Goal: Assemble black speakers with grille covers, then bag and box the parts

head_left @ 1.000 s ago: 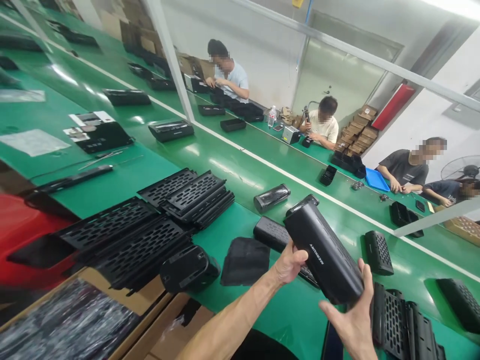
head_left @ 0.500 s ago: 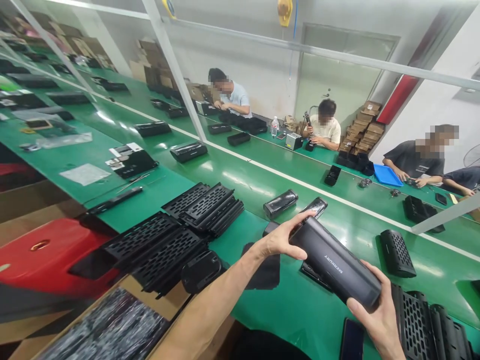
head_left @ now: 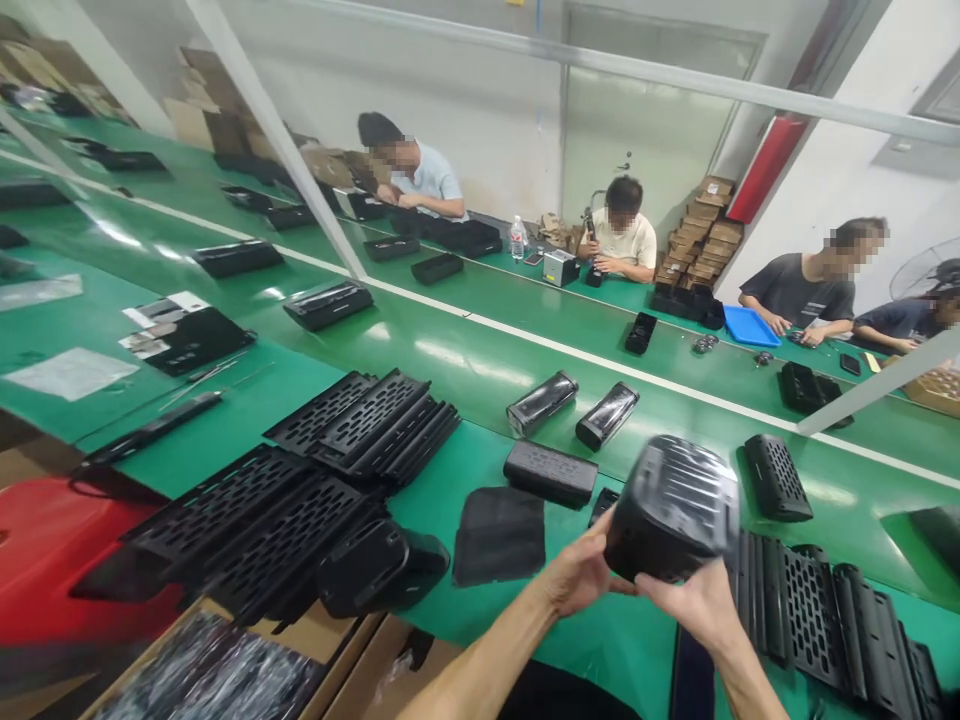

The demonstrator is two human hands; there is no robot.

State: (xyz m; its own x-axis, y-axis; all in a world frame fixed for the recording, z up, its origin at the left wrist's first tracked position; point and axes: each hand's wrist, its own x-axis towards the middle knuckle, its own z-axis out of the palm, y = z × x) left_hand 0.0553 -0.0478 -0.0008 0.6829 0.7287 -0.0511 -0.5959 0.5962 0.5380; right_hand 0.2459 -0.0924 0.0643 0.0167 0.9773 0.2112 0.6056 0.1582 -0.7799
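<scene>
Between both hands is a black speaker housing (head_left: 671, 510), tilted so that one end faces me and its shiny ribbed side is uppermost. My left hand (head_left: 581, 575) grips its lower left corner. My right hand (head_left: 694, 600) closes on the lower right, the thumb at the near end. Behind the left hand a black fabric sheet (head_left: 500, 535) lies flat on the green table. A closed dark speaker body (head_left: 551, 472) rests just beyond it. Slotted black grille panels (head_left: 814, 610) stand in a row by my right forearm, and a phone (head_left: 691, 675) is partly hidden beneath it.
More grille panels (head_left: 285, 530) are stacked at left, with a carton (head_left: 337, 660) of wrapped parts below. Two wrapped black units (head_left: 541, 402) sit on the green conveyor (head_left: 465, 350). A metal post (head_left: 277, 140) rises at left. Several co-workers sit across the line.
The speaker housing has been turned from lying lengthwise with its MERKURY lettering showing to end-on with its ribbed side up. My hands have come closer together beneath it. The view has shifted right.
</scene>
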